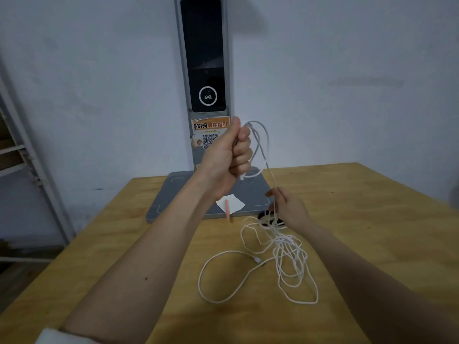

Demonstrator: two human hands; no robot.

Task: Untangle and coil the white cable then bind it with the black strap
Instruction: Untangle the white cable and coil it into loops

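Observation:
A long white cable [285, 254] lies in loose tangled loops on the wooden table [372, 219]. My left hand [229, 157] is raised in a fist, shut on a small coil of the cable, with one loop standing above the fingers. From that fist a strand drops to my right hand [289, 204], which pinches it just above the tangle. A black strap [267, 217] lies on the table under the cable, partly hidden by my right hand. One plug end [258, 260] rests on the table.
A grey scanner stand [206, 70] with a flat base [173, 194] stands at the table's far edge against the wall. A white paper slip [233, 203] and a pink pen [227, 209] lie on the base. A metal rack [27, 157] is at left.

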